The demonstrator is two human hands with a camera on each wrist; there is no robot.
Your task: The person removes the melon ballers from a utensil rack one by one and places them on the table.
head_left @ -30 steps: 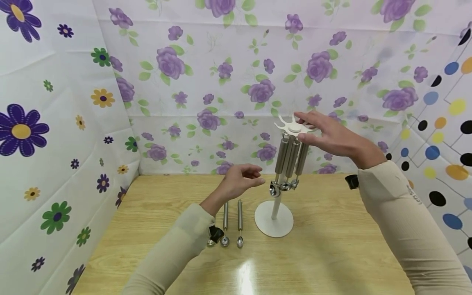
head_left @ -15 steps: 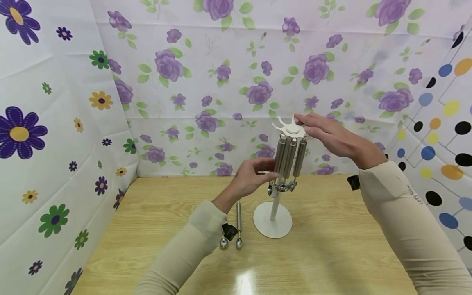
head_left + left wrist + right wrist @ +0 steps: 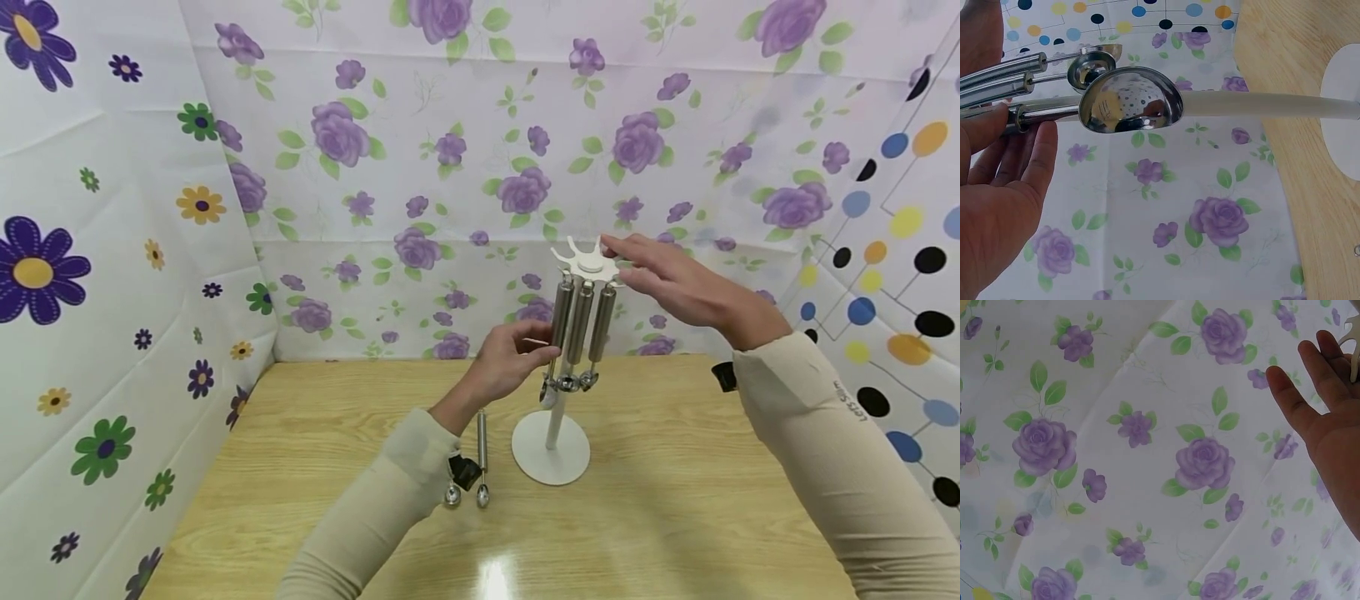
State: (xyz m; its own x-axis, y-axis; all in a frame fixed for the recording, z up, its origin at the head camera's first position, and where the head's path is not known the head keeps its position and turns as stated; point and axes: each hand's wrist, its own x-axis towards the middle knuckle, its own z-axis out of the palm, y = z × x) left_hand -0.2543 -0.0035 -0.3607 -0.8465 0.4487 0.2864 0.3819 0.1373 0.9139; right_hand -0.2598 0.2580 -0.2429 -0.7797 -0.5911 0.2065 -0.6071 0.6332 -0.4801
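Note:
A white stand with a wheel of curved hooks (image 3: 590,265) carries several metal scoops (image 3: 580,325), bowls down. My left hand (image 3: 510,358) grips the leftmost hanging scoop low on its handle. In the left wrist view, the thumb and fingers of the left hand (image 3: 1016,169) meet around that handle beside a large, shiny oval bowl (image 3: 1130,100). Two smaller-bowled scoops (image 3: 1091,69) hang just behind it. At the top, my right hand (image 3: 675,279) touches the hook wheel with straight fingers. The right wrist view shows that right hand (image 3: 1335,406) beside a white hook (image 3: 1352,347).
The stand's round white base (image 3: 551,467) rests on the wooden table (image 3: 660,500). Left of it lie a small scoop (image 3: 482,450) and another scoop (image 3: 452,496), partly hidden by the left wrist. A floral cloth (image 3: 420,167) hangs behind.
My left hand has moved right to the hanging scoops and taken hold of one handle. My right hand stays at the hook wheel, its thumb and fingers shifted slightly outward along the edge.

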